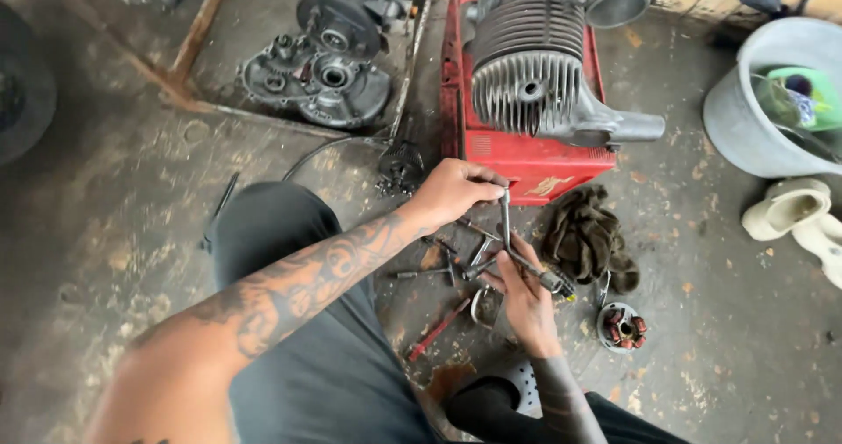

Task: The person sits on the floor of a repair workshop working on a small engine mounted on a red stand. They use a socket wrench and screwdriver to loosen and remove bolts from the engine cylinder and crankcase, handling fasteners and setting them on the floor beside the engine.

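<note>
The floor (719, 339) is oily concrete, and most of the work shows as stripped down already. The engine (531, 67) sits on a red case (526, 159) ahead of me, its finned cylinder bare. A crankcase half (316, 80) lies apart to the left, a grey bucket (754, 119) and pale shoes (794, 211) to the right. Nearer, a dark rag (583, 233) lies just beside a stator (623, 325) that is already out. Loose tools (438, 273) lie between my knees, with a red-handled one (437, 328) closest to me. What is left, I judge, is the small work in hand. My left hand (452, 189) closes its grip on the top of an upright wrench (505, 220). My right hand (526, 299), below it, grips a bar (539, 273) running out toward the rag; the two meet between my hands
</note>
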